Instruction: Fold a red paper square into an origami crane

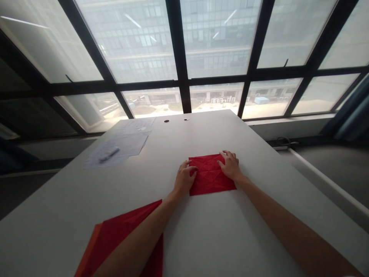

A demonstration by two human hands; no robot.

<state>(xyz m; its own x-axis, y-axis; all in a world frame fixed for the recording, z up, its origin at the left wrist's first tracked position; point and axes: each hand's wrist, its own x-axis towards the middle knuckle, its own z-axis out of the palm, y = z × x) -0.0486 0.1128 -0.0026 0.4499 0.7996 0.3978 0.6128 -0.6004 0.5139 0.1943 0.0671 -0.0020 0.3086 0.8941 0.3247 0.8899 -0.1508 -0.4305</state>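
left hand (184, 177) flat on creased red paper (211, 175) | right hand (230, 165) flat on it | no writing legible

Red creased paper (211, 175), folded rectangle, lies flat on the white table (230, 231), centre; left hand (184, 180) at its 9 o'clock edge, right hand (230, 165) at 2 o'clock corner.

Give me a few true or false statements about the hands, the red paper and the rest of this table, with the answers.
1. Both hands rest on the creased red paper. True: left hand on its left edge, right hand at its right corner.
2. The paper is blue. False: red.
3. A marker lies on the white sheets at far left. True.
4. The right hand holds the marker. False: it lies apart.
5. More red paper lies under the left forearm. True.
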